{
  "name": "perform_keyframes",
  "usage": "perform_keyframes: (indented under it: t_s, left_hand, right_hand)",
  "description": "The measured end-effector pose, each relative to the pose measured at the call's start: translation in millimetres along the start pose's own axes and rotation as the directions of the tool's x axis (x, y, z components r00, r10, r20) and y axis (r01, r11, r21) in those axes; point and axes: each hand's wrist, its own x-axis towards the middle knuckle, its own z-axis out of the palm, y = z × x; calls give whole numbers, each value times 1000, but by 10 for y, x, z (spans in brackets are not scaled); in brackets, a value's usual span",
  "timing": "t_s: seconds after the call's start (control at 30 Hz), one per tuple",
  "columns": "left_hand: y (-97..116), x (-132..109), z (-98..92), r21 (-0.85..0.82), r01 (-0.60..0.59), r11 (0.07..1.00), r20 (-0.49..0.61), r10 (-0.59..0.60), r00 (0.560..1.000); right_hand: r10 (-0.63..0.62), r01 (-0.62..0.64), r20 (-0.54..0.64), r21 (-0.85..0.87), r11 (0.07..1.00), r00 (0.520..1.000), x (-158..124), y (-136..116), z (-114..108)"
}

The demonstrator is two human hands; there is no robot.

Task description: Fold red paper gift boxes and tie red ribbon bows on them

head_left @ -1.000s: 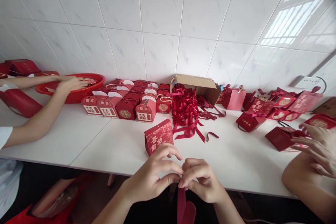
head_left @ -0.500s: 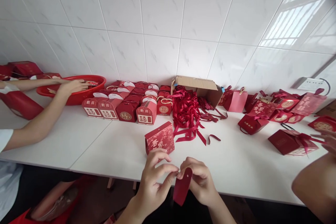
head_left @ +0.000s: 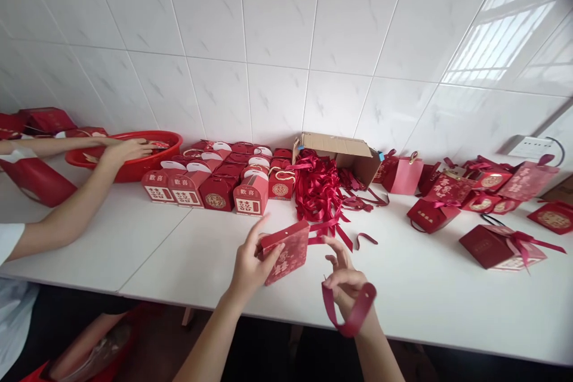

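My left hand (head_left: 250, 264) grips a red printed gift box (head_left: 287, 250) by its left side, thumb across the front. The box has pale lettering, a flower pattern and a small hole near its top edge. To the right, my right hand (head_left: 347, 280) pinches one end of a dark red strap (head_left: 356, 317) with a hole at its other end. The strap curls in a loop below my fingers. Behind the hands lies a heap of red ribbons (head_left: 317, 185).
Rows of red gift boxes (head_left: 218, 191) stand left of an open cardboard box (head_left: 340, 146). Finished-looking boxes with ribbons (head_left: 501, 246) stand at the right. At the left, a co-worker's arms (head_left: 67, 215) reach into a red basin (head_left: 134, 173).
My left hand has let go of the strap and taken hold of the gift box. My right hand has moved right with the strap. The co-worker's hand at the right has left view.
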Motion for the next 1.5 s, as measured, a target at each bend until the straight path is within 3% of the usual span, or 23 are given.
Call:
perform_keyframes:
  t_s: [0.13,0.27,0.4,1.13,1.27,1.4,1.5]
  left_hand:
    - [-31,-130,150,22,-62,998,92,60,994]
    - [-12,-231,264,-46,-129,991,132,134,982]
    - [15,-284,313,-83,-111,990,142,122,982]
    - [11,-342,275,-167,-177,970,179,206,962]
    - [1,-362,287,-146,-184,972,171,208,963]
    - [12,-405,289,-161,-191,968,156,216,964]
    - [36,-429,228,-223,-173,959,220,222,950]
  right_hand:
    - [42,-40,8,-143,989,999,25,62,16]
    - [-26,30,23,-169,985,999,42,139,53]
    - [-63,56,-21,-250,967,998,15,173,98]
    - [-32,14,-63,-268,963,997,-54,81,150]
    - [-89,55,-130,-242,969,988,-54,107,169]
    - [-66,23,-201,-208,978,977,-72,169,175]
    - [-89,55,-158,-212,976,983,-84,167,157]
